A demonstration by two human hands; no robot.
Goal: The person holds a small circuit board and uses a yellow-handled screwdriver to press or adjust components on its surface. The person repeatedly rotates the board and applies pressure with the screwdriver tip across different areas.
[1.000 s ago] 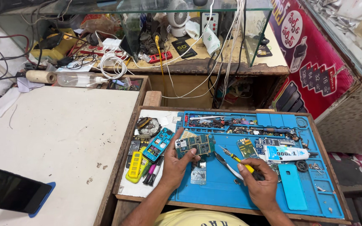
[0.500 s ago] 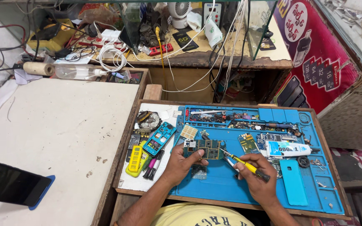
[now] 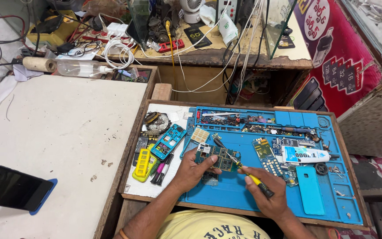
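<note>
Circuit board [image 3: 219,158] on blue mat [image 3: 244,194], my left hand [image 3: 191,172] pinching its near edge. Right hand [image 3: 268,194] clamped on screwdriver [image 3: 239,166], tip touching board. Board bare, out of phone; teal frame [image 3: 169,141], back cover [image 3: 310,190] lie apart; reassembly not begun, I judge.

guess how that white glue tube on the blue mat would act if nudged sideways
The white tube lies flat on the blue mat and looks round, so it would probably roll. It looks small and light, so it should slide easily, likely bumping the loose parts beside it.
</note>
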